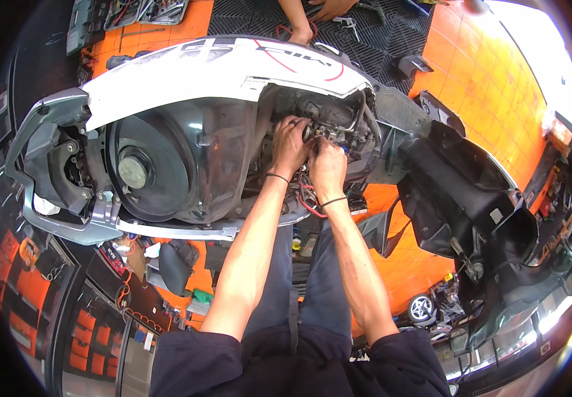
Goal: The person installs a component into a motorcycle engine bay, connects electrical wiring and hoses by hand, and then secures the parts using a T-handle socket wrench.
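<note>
In front of me a motor scooter (167, 79) lies across the view with its seat off and its engine bay (359, 132) exposed. Both my hands reach into that bay, close together. My left hand (290, 144) has its fingers curled in at a small dark part among the metal fittings. Right beside it, my right hand (327, 167) is bent with fingertips pinched at the same spot. What they grip is hidden by the fingers. Red wires (308, 200) hang just below my right hand. Left of the bay is a black tank with a round pale cap (132, 172).
Beyond the scooter, another person's hand (301, 34) is near its far side, over a black mat (246, 18). An open tool case (146, 12) is at the far left. A black front body (464, 185) extends right; a small wheel (421, 308) lies on the orange floor.
</note>
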A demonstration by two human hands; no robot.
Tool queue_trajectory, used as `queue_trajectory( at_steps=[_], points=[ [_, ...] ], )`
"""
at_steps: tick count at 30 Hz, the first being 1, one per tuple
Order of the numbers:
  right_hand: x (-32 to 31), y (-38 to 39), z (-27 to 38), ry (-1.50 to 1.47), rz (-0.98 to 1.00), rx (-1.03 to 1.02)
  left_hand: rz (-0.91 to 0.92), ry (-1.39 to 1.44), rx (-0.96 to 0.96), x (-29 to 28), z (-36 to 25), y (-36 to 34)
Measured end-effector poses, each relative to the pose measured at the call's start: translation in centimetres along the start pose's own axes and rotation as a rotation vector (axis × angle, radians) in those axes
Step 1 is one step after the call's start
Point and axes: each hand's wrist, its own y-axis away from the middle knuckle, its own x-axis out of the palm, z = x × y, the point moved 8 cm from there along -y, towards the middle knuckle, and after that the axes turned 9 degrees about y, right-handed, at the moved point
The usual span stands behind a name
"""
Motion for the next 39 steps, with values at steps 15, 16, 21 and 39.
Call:
queue_trajectory(
  at_steps=[15,16,21,39],
  points=[
    [6.2,-0.3,-5.7,-1.064,0.102,0.812,0.143,1.803,-1.109,8.3,4.5,5.6],
    [6.2,-0.3,-5.9,-1.120,0.101,0.811,0.158,1.815,-1.114,8.8,4.5,5.4],
    [-2.9,-1.5,1.2,-0.016,0.187,0.122,0.080,1.817,-1.156,8.9,3.5,5.0],
    [-1.6,-0.1,0.0,0.298,0.154,-0.035,-0.094,1.762,-1.183,9.4,2.6,5.4]
  ],
)
